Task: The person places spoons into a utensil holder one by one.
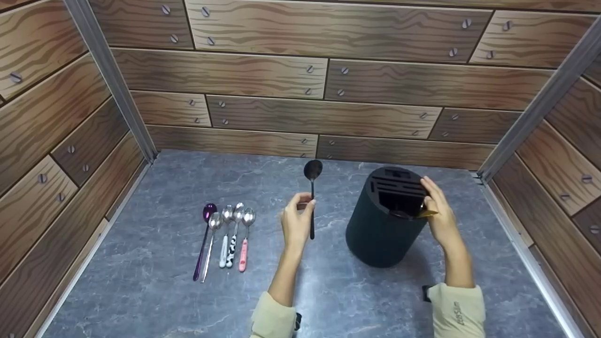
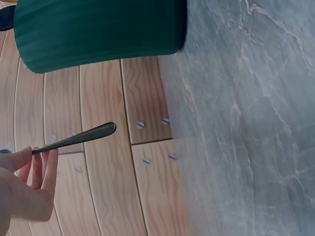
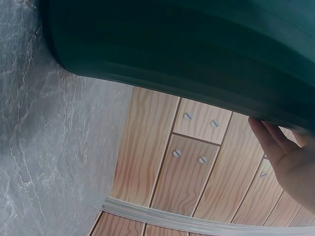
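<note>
My left hand [image 1: 296,225] pinches a black spoon [image 1: 312,170] by its handle, bowl uppermost, in the middle of the head view. In the left wrist view the spoon's handle [image 2: 81,138] juts out from the fingertips. To the right stands a dark green cylindrical utensil holder [image 1: 382,234] with a slotted black top and a larger opening. My right hand [image 1: 441,220] grips its right rim, thumb at the opening, fingers along the outer wall. A gold piece [image 1: 426,213] sticks out by the thumb; its kind is unclear.
Left on the marbled grey surface [image 1: 155,244] lie several spoons: a purple one [image 1: 201,251], a silver one [image 1: 207,249], and others with pale blue [image 1: 224,251], black-and-white spotted [image 1: 231,251] and pink [image 1: 243,256] handles. Wood-patterned walls [image 1: 281,75] enclose the back and sides.
</note>
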The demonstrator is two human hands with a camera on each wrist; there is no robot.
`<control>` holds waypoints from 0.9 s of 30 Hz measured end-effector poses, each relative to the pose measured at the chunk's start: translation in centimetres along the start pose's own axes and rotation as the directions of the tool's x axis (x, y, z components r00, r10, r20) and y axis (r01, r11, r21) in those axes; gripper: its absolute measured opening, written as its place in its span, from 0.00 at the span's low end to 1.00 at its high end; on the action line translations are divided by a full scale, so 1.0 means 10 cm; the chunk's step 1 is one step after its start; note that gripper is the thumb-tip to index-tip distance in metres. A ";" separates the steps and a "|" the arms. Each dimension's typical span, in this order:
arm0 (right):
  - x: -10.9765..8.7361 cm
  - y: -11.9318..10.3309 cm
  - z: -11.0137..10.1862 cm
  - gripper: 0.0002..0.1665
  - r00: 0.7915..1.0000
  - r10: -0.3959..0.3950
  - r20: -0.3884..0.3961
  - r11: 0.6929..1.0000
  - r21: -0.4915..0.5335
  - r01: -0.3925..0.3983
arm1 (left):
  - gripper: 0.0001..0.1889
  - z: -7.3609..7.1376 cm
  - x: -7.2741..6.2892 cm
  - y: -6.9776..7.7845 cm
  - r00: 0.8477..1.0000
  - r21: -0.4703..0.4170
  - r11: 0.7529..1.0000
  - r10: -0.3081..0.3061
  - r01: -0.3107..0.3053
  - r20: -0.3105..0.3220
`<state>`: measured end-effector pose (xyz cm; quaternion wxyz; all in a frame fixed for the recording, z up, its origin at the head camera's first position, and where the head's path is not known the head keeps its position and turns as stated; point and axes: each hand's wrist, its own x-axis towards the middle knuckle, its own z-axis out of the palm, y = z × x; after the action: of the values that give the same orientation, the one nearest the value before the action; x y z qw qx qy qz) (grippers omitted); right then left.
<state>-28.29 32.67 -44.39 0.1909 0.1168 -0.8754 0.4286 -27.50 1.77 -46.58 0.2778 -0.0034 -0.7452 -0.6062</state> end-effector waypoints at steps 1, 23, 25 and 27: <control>0.00 0.00 0.00 0.26 1.000 0.000 0.000 1.000 0.000 0.000 | 0.05 0.00 0.00 0.01 1.000 -0.003 1.000 0.007 -0.007 -0.001; 0.00 -0.01 0.00 0.26 1.000 0.010 0.006 1.000 -0.019 -0.009 | 0.05 0.10 -0.02 0.50 0.984 -0.206 0.964 0.176 -0.171 0.009; 0.00 0.00 0.00 0.26 1.000 0.010 0.006 1.000 -0.017 -0.010 | 0.05 0.11 -0.01 0.55 0.982 -0.216 0.959 0.191 -0.183 0.014; 0.00 0.00 0.00 0.26 1.000 0.012 0.008 1.000 -0.016 -0.011 | 0.07 0.12 0.01 0.61 0.979 -0.234 0.954 0.201 -0.189 0.025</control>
<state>-28.25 32.64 -44.41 0.1860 0.1119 -0.8801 0.4223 -25.96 4.41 -41.16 0.3158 -0.1238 -0.6723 -0.6580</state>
